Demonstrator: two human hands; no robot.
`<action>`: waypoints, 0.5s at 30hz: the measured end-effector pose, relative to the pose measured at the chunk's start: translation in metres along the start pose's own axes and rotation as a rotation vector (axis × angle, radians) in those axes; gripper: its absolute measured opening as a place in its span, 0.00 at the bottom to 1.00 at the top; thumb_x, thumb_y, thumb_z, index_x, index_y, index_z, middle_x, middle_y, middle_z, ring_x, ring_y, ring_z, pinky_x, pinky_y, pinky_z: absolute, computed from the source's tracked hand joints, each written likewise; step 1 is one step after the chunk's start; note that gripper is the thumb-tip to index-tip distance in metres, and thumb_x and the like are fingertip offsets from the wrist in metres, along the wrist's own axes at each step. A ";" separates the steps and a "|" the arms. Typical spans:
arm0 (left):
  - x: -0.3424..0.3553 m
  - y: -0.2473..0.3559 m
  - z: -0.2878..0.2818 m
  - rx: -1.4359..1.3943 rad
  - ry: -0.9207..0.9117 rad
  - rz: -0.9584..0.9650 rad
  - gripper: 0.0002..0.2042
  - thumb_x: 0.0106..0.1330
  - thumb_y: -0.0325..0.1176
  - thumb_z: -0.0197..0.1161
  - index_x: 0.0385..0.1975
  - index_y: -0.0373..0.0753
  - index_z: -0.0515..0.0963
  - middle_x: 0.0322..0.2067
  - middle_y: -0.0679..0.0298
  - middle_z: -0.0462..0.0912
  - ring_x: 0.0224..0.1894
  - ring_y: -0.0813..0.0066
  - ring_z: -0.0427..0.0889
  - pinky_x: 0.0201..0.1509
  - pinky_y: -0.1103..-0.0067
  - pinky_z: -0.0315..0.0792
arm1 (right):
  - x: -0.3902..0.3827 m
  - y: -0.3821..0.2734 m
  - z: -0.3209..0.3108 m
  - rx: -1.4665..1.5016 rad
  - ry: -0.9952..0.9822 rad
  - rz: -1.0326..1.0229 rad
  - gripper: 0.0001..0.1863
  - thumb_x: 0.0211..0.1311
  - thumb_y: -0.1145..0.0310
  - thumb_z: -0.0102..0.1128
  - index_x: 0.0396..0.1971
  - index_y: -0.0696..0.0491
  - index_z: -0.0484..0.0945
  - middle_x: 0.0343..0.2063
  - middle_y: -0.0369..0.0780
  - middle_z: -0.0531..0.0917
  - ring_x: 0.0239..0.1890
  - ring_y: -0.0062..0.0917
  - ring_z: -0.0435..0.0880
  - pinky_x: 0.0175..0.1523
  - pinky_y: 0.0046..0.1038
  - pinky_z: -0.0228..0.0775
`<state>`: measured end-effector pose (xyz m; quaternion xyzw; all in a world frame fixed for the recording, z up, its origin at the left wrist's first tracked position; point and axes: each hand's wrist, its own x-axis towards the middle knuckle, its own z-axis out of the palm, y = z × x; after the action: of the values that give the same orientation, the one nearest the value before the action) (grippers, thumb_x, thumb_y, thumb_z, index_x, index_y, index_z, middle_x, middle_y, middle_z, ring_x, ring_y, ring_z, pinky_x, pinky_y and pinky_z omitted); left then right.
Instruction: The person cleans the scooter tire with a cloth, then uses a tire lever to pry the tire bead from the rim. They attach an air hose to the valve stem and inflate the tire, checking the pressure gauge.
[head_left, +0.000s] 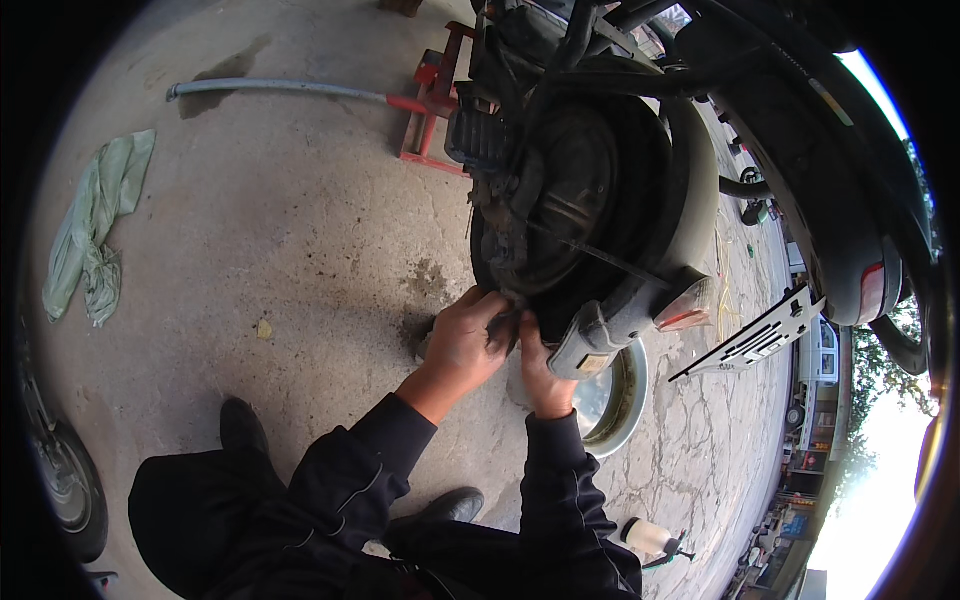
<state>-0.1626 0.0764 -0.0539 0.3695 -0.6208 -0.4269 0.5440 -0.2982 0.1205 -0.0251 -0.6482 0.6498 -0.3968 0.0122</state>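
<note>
A small yellowish label [594,364] sits on the scooter's grey rear part; colourful shop signs [800,470] stand far right.

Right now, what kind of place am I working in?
Probably an open-air motorcycle repair spot by a street: a raised scooter on stained concrete, a red floor jack, and a drain pan beneath your hands.

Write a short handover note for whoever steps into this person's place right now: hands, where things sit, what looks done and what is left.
Left hand: fingers curled at the lower edge of the dirty black scooter rear wheel and engine casing; whether its grip holds a part cannot be told.
Right hand: pressed against the same lower edge, beside the left; grip hidden.
A round metal drain pan sits on the concrete under the wheel. A red floor jack with a grey handle stands behind. A green rag lies far left.
Done: scooter raised, pan placed.
Left: whatever the fingers are working on underneath; not visible.
</note>
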 end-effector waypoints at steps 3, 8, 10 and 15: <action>0.006 0.002 0.004 0.032 -0.003 -0.068 0.08 0.60 0.24 0.65 0.39 0.40 0.80 0.33 0.53 0.84 0.38 0.48 0.84 0.39 0.62 0.79 | 0.003 -0.001 0.007 0.013 0.128 -0.014 0.12 0.62 0.66 0.67 0.42 0.54 0.82 0.36 0.42 0.85 0.40 0.42 0.83 0.46 0.40 0.73; 0.010 -0.009 0.011 0.076 0.042 -0.201 0.10 0.59 0.27 0.66 0.41 0.40 0.79 0.34 0.53 0.87 0.40 0.47 0.86 0.42 0.62 0.81 | 0.003 -0.008 0.006 -0.042 0.113 0.015 0.10 0.62 0.66 0.68 0.39 0.54 0.82 0.36 0.42 0.85 0.39 0.41 0.83 0.46 0.40 0.73; 0.015 -0.022 0.013 0.062 0.046 -0.293 0.11 0.59 0.29 0.67 0.41 0.39 0.79 0.34 0.53 0.88 0.41 0.46 0.86 0.43 0.62 0.81 | 0.003 -0.009 0.005 -0.055 0.112 0.037 0.09 0.61 0.66 0.69 0.38 0.54 0.82 0.36 0.42 0.85 0.39 0.41 0.83 0.46 0.40 0.74; 0.017 -0.052 0.020 0.019 0.123 -0.253 0.06 0.59 0.25 0.68 0.32 0.35 0.77 0.29 0.51 0.86 0.36 0.52 0.89 0.38 0.68 0.79 | 0.003 -0.013 0.011 0.079 0.126 0.106 0.10 0.59 0.68 0.72 0.38 0.55 0.83 0.36 0.41 0.86 0.38 0.37 0.84 0.45 0.37 0.75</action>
<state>-0.1847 0.0439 -0.0974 0.4754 -0.5388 -0.4628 0.5192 -0.2820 0.1151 -0.0241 -0.5856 0.6664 -0.4611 0.0178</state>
